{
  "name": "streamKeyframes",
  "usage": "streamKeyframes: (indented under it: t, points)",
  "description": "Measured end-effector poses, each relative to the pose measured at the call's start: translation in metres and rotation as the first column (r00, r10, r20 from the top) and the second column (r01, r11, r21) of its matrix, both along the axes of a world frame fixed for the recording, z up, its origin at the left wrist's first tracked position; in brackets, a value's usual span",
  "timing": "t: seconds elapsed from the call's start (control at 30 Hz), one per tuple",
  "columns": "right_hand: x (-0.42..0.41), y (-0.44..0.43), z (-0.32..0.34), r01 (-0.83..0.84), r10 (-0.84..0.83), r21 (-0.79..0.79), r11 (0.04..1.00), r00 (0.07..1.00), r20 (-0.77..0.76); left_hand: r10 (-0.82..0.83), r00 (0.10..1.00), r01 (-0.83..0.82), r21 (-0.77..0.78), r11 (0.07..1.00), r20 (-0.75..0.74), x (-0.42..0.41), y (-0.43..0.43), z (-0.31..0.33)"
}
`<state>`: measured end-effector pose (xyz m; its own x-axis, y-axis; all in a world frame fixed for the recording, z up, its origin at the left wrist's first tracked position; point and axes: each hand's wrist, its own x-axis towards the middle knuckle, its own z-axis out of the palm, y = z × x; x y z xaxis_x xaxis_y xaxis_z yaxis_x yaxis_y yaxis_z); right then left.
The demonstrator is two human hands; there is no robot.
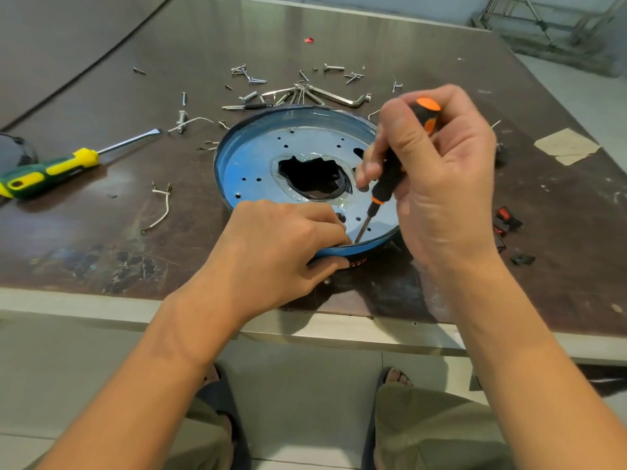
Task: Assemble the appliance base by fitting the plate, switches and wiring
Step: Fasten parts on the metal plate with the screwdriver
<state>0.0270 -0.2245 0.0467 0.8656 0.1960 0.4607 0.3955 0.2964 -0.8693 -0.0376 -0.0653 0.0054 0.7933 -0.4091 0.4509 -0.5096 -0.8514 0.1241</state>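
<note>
Blue plate [258,157] lies flat on the table [101,252], my left grip [281,232] pinching its near rim while my right grip [437,164], clamped on the screwdriver [386,184], slants the shaft down from above the plate's right side to that rim spot.

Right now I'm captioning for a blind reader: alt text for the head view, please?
The right hand holds a black screwdriver, tip down, at the near edge of a round blue plate, whose rim the left hand grips. Loose screws lie beyond it.
</note>
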Motion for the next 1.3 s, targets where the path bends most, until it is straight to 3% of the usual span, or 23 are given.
streamKeyframes:
  t: [0.07, 0.13, 0.33, 0.43, 0.7, 0.93, 1.03, 1.17, 1.3]
  points:
    - [-0.003, 0.001, -0.002, 0.161, -0.160, -0.016, 0.987, 0.985, 0.062, -0.003, 1.000, 0.002, 0.011, 1.000, 0.010, 0.000, 0.001, 0.000]
    - [-0.008, 0.003, -0.004, 0.190, -0.180, -0.061, 0.980, 0.975, 0.132, -0.009, 1.000, 0.009, 0.048, 0.999, 0.002, 0.001, 0.001, 0.000]
    - [-0.008, -0.003, -0.001, -0.114, 0.116, -0.128, 0.985, 0.993, 0.011, 0.009, 1.000, -0.010, 0.075, 0.997, 0.010, 0.001, 0.001, 0.000]
    - [-0.005, -0.006, 0.001, -0.143, 0.149, -0.131, 0.981, 0.988, 0.033, 0.022, 1.000, -0.023, 0.076, 0.997, 0.017, 0.000, 0.001, -0.001]
    - [-0.006, -0.009, 0.001, -0.052, 0.052, -0.043, 0.998, 0.999, -0.001, 0.024, 1.000, -0.024, 0.065, 0.998, -0.001, 0.001, 0.000, 0.001]
    - [-0.007, -0.018, 0.003, 0.127, -0.127, -0.007, 0.992, 0.992, -0.010, 0.032, 0.999, -0.028, 0.137, 0.990, -0.030, 0.004, -0.004, 0.008]
    - [-0.002, -0.045, 0.015, 0.109, -0.111, 0.098, 0.989, 0.994, 0.013, 0.088, 0.996, -0.084, 0.181, 0.980, -0.018, 0.002, -0.013, 0.011]
    - [0.007, -0.096, 0.022, 0.159, -0.128, 0.291, 0.943, 0.984, -0.124, 0.196, 0.980, -0.183, 0.251, 0.951, -0.029, 0.002, -0.030, 0.015]
    - [0.012, -0.124, -0.003, 0.257, -0.159, 0.328, 0.909, 0.942, -0.296, 0.250, 0.965, -0.212, 0.325, 0.922, -0.080, 0.003, -0.038, 0.022]
